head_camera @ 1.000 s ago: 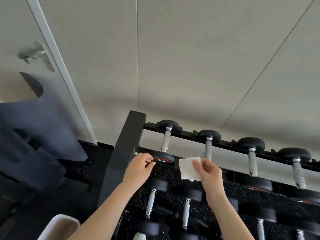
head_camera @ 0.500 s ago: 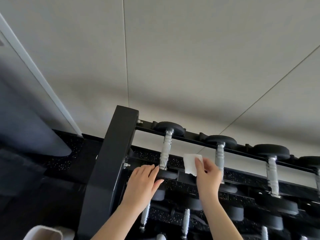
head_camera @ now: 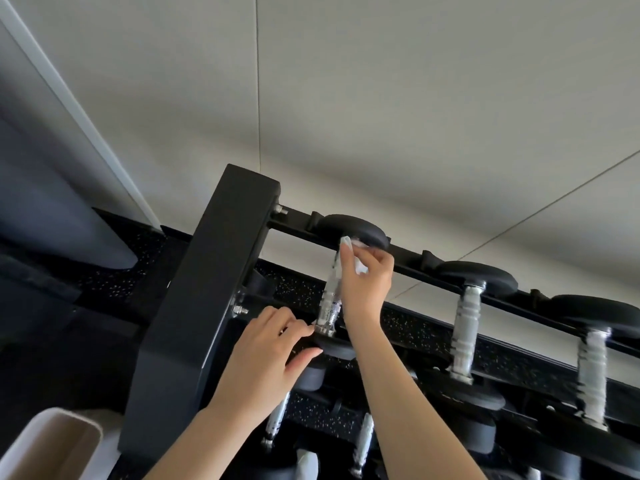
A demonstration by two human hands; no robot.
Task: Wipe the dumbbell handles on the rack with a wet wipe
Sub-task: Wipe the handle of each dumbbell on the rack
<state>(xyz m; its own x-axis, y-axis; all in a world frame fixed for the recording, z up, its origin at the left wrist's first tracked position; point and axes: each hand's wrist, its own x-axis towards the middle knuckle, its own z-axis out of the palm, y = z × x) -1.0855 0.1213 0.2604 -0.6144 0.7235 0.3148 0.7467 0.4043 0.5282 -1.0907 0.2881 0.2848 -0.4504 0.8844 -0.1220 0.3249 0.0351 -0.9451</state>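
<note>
One handle (head_camera: 330, 299) is being wiped, the leftmost on the top row of the rack (head_camera: 207, 289), so by my reading the job is only beginning. The right hand (head_camera: 363, 282) has its fingers curled around the far end of that metal handle, with the wet wipe (head_camera: 349, 252) bunched between the fingers and the bar, just under the black end weight at the back rail. The left hand (head_camera: 273, 351) steadies the same dumbbell at its near end: the fingers lie fairly straight on top of the front weight (head_camera: 334, 348) and the thumb reaches under its edge, so it looks like a light brace and not a tight grip.

Two more top-row handles (head_camera: 465, 334) show to the right, bare and untouched by either hand, and shorter ones (head_camera: 362, 441) stand on the row below. All of these appear left to do, though nothing shows whether any is already clean.

Most of the wipe is hidden inside the right hand; only a white corner and a fold peek out. The rack runs off the right edge, so the full count of dumbbells cannot be told. The lower row is cut off at the bottom and partly covered by both forearms. A pale container (head_camera: 48, 445) sits cropped in the lower left corner, contents unseen.
</note>
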